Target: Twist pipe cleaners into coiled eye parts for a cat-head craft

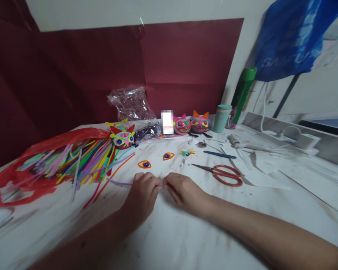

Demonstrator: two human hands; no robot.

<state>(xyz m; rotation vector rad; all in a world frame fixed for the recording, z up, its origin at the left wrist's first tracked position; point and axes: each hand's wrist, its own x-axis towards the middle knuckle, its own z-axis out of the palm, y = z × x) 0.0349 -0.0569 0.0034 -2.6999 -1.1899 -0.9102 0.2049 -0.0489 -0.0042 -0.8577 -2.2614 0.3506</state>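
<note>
A thin purple pipe cleaner (119, 182) runs out to the left from between my hands. My left hand (143, 192) pinches it, its fingers closed. Close beside it, my right hand (186, 192) pinches the pipe cleaner's other part at the fingertips, where a short purple bit shows. Just beyond my hands lie two eye shapes in orange and yellow with blue centres, a left one (144, 164) and a right one (168, 156). Red-handled scissors (227, 175) rest to the right of my right hand, blades pointing left.
Many coloured pipe cleaners (84, 161) spread over a red plastic bag (42, 191) on the left. Animal-faced balls (124, 139) stand at the back, with more near a green cup (222, 119). A blue pen-like tool (219, 154), paper scraps and cables lie on the right.
</note>
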